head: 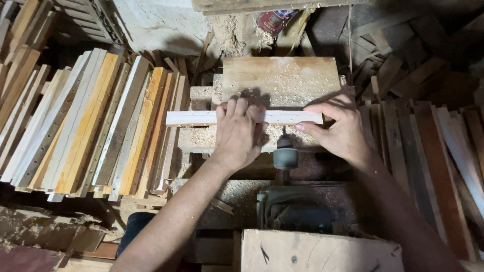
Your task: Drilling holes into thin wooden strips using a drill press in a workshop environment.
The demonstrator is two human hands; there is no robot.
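View from above a sawdust-covered workbench at the centre of the frame. A pale wooden strip lies crosswise on it. The left hand presses down on the strip's middle, fingers curled over its far edge. The right hand pinches the strip's right end between thumb and fingers. Just below the strip sits a horizontal drill chuck on a motor. This looks like positioning the strip for boring; the next move calls for steady alignment against the bit. A stack of about 20 slats fills the left of the frame.
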